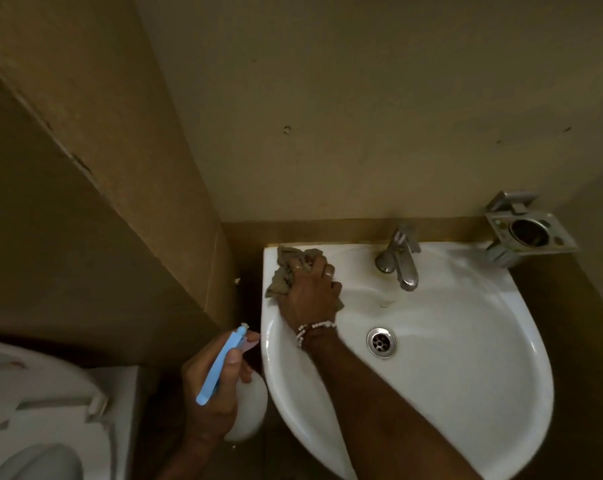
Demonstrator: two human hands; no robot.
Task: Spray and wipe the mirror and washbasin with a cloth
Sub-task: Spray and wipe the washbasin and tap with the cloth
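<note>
Cloth (289, 268) under right hand (310, 292) on back-left corner of washbasin (466, 358); spray bottle (237, 386) in left hand (210, 386).

Right hand pressed down, fingers curled over crumpled brownish cloth, cloth touching white basin rim near wall, bunched out past fingertips toward corner. Beaded bracelet (314, 329) on right wrist, forearm crossing basin bowl. Faucet (399, 258) just right of right hand, drain (381, 342) below and right of it, near wrist. Left hand closed around neck of white spray bottle with blue trigger head, held off basin's left edge, below right hand, nozzle pointing up toward rim. Toilet (43, 410) well left of left hand. Metal holder (528, 230) on wall far right of both hands. Mirror not in view.
</note>
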